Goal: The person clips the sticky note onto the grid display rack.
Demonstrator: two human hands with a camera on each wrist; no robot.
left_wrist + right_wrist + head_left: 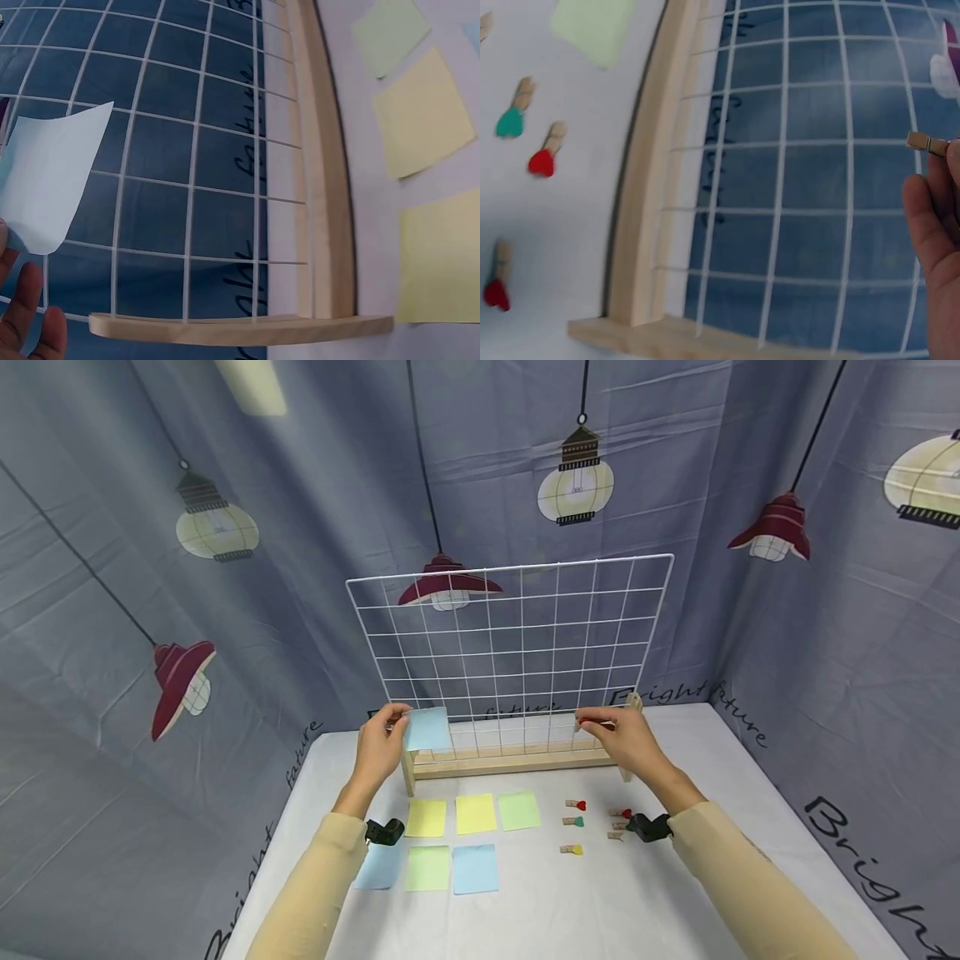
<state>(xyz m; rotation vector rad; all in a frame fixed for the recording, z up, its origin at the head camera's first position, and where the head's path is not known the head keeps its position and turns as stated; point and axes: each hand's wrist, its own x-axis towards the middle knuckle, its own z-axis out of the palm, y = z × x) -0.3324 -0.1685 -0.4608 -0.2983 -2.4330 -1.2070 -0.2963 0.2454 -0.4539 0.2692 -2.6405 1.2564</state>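
Left of the head view's centre, my left hand (pixel 380 747) pinches a blue note (pixel 428 729) by the lower-left part of a white wire grid (pixel 522 598); right of centre, my right hand (pixel 627 743) pinches a clothespin (pixel 919 141). Only the left-wrist view reveals the note's curl; the right-wrist view, the clothespin's wooden end.

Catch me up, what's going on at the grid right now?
A person's left hand holds a blue paper note at the lower left of the white wire grid. Their right hand pinches a small clothespin near its lower right. Six more notes lie in two rows on the table, loose clothespins to their right.
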